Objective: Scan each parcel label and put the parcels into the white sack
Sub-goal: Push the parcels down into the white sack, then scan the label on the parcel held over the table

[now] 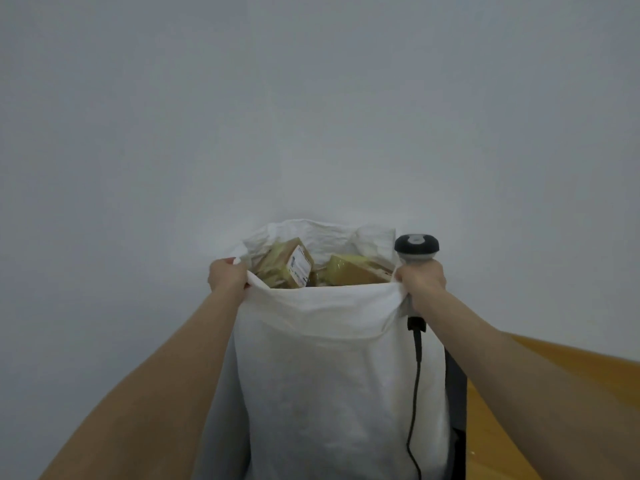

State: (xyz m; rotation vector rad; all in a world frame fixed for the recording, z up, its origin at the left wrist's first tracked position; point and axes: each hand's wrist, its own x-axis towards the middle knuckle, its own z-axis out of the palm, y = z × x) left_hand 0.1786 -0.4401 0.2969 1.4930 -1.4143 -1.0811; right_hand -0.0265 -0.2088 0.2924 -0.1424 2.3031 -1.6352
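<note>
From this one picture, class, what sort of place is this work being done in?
Probably a parcel-sorting or dispatch corner; I cannot be sure. Clues: the white sack, cardboard parcels inside it, one labelled, and a corded barcode scanner in the right hand.

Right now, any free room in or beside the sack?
Crowded: in the white sack, labelled parcel and second parcel fill the mouth, leaving a slot between them at the back wall. Left hand and right hand grip the rim, right also the scanner. Free: wooden surface right of sack.
</note>
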